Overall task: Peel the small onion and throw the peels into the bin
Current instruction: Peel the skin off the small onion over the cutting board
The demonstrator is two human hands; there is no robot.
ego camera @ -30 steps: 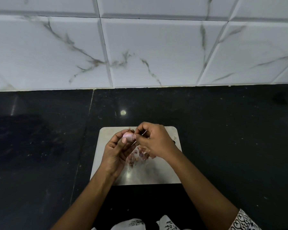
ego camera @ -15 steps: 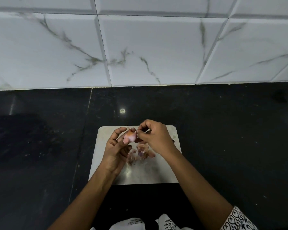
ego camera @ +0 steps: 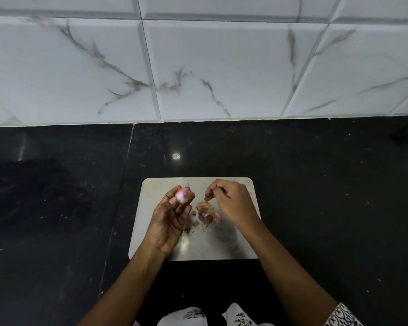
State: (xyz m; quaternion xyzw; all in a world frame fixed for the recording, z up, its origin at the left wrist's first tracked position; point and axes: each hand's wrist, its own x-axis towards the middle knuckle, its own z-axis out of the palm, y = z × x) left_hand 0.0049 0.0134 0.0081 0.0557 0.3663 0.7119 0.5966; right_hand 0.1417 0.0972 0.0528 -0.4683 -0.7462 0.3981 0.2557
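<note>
My left hand (ego camera: 169, 220) holds the small onion (ego camera: 183, 196) at its fingertips, above the far left part of a steel board (ego camera: 198, 248). The onion looks pale pink and mostly bare. My right hand (ego camera: 233, 203) is a little to the right of it, apart from the onion, with fingers curled and thumb and forefinger pinched on what looks like a small scrap of peel (ego camera: 209, 198). A heap of brownish-pink peels (ego camera: 206, 212) lies on the board between and below my hands. No bin is in view.
The board lies on a black stone counter (ego camera: 327, 196) that runs left and right. A white marble-tiled wall (ego camera: 222, 67) rises behind it. The edge of my patterned white clothing (ego camera: 236, 316) shows at the bottom.
My right hand has pulled away from the onion to the right and slightly down. My left hand still holds the onion, shifted a little left.
</note>
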